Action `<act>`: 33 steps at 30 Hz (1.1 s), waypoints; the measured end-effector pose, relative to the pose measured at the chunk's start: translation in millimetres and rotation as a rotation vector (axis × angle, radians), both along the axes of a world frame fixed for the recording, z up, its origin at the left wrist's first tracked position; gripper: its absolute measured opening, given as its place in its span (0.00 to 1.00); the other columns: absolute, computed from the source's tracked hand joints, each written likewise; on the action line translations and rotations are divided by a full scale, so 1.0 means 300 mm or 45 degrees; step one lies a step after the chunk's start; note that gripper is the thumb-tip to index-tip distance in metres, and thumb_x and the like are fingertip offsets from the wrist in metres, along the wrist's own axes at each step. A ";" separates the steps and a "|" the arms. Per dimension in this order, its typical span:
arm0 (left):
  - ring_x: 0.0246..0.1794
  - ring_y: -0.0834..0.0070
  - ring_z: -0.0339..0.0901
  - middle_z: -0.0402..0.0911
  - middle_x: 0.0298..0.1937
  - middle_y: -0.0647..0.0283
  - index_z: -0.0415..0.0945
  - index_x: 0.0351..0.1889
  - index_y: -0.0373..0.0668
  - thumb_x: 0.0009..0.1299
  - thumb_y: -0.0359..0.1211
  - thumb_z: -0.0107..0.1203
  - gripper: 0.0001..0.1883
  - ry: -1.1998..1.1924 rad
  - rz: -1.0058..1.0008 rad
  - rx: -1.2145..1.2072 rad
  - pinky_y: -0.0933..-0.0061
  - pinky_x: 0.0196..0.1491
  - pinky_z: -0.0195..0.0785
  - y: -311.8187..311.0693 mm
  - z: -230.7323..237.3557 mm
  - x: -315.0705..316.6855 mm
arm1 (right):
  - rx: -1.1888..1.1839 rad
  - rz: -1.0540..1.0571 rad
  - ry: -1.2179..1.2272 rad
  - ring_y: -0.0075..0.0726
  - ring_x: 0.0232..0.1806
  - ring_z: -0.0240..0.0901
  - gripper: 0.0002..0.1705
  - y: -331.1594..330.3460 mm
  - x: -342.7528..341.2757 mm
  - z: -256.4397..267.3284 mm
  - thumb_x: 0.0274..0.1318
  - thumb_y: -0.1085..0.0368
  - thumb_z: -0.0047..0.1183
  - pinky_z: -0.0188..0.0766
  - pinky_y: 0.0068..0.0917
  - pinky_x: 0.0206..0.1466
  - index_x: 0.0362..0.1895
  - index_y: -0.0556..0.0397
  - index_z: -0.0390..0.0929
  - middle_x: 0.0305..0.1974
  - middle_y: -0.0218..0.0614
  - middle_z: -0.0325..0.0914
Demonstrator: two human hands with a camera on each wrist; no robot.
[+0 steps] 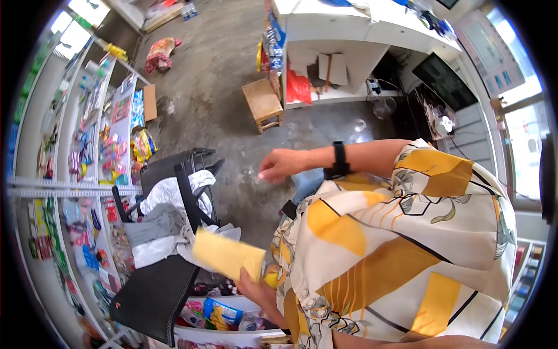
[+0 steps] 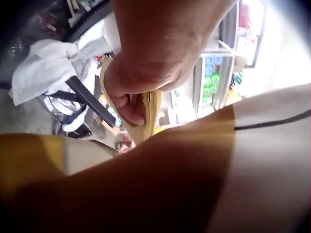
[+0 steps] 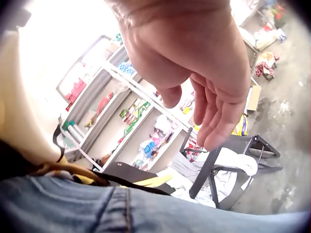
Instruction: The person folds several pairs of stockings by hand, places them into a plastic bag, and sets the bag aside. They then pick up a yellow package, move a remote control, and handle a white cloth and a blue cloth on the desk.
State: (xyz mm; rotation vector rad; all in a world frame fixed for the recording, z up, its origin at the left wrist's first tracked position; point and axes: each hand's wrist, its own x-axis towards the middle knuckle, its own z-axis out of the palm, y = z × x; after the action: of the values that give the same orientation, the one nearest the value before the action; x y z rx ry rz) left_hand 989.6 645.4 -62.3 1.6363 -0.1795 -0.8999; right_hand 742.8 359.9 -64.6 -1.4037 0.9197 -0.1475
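In the head view the left hand (image 1: 253,286) grips one end of a flat pale yellow item (image 1: 228,253), held low in front of the patterned shirt. The left wrist view shows the left hand (image 2: 146,77) with fingers curled round the yellow item (image 2: 151,112), which looks folded or layered. The right hand (image 1: 283,165), with a black band at its wrist, hangs over the floor and holds nothing. Its fingers hang loosely bent in the right wrist view (image 3: 204,92). A black chair (image 1: 152,294) draped with white and grey cloth (image 1: 160,224) stands beside the yellow item.
Shelves (image 1: 70,189) full of small goods line the left side, and a low shelf (image 1: 232,303) with packets is at the bottom. A wooden stool (image 1: 263,103) stands near a white counter (image 1: 325,29). A red patterned cloth (image 1: 163,53) lies on the floor.
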 end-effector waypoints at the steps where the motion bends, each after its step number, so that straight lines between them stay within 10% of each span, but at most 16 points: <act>1: 0.52 0.62 0.78 0.76 0.55 0.52 0.68 0.62 0.32 0.74 0.32 0.53 0.21 -0.023 -0.224 -0.033 0.62 0.52 0.75 -0.060 0.040 -0.027 | 0.244 -0.030 -0.038 0.39 0.46 0.82 0.30 -0.005 -0.011 -0.003 0.67 0.42 0.51 0.79 0.35 0.50 0.55 0.56 0.79 0.48 0.43 0.84; 6: 0.52 0.68 0.77 0.76 0.55 0.54 0.69 0.60 0.31 0.73 0.27 0.53 0.18 0.439 -0.813 -0.177 0.69 0.57 0.70 -0.456 0.221 -0.201 | 1.091 0.040 -0.727 0.48 0.67 0.69 0.51 -0.008 -0.081 0.054 0.64 0.23 0.33 0.67 0.46 0.69 0.71 0.53 0.65 0.66 0.47 0.72; 9: 0.53 0.69 0.78 0.78 0.55 0.58 0.66 0.61 0.33 0.70 0.25 0.58 0.23 0.292 -1.106 -0.133 0.67 0.58 0.71 -0.651 0.120 -0.328 | 1.202 -0.345 -0.956 0.46 0.66 0.71 0.34 -0.058 -0.213 0.085 0.69 0.46 0.52 0.67 0.44 0.69 0.68 0.55 0.67 0.64 0.45 0.74; 16: 0.48 0.70 0.80 0.78 0.52 0.58 0.64 0.61 0.35 0.57 0.25 0.72 0.35 -0.181 -1.503 -0.048 0.70 0.51 0.75 -0.974 -0.040 -0.645 | 1.157 -0.722 -0.867 0.49 0.62 0.74 0.23 -0.219 -0.498 -0.060 0.62 0.77 0.54 0.66 0.44 0.70 0.62 0.63 0.72 0.60 0.48 0.77; 23: 0.48 0.71 0.82 0.80 0.52 0.59 0.70 0.61 0.35 0.69 0.26 0.62 0.23 0.596 -1.106 0.133 0.69 0.48 0.78 -1.325 -0.120 -1.014 | 1.073 -1.386 -1.113 0.48 0.65 0.70 0.24 -0.500 -0.760 -0.222 0.66 0.74 0.51 0.64 0.44 0.73 0.66 0.60 0.68 0.62 0.45 0.75; 33: 0.53 0.69 0.80 0.79 0.57 0.60 0.70 0.64 0.37 0.68 0.22 0.62 0.26 0.523 -1.188 0.199 0.68 0.54 0.76 -1.580 -0.134 -1.292 | 1.218 -1.535 -1.245 0.49 0.66 0.70 0.24 -0.707 -0.979 -0.185 0.68 0.74 0.48 0.65 0.49 0.71 0.67 0.56 0.66 0.64 0.46 0.73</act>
State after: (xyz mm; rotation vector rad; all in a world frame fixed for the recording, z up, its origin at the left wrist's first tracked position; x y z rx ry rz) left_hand 602.1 171.5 -102.6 1.4455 -0.6246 -1.9706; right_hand 449.1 147.7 -120.0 0.2913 0.6839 -1.0333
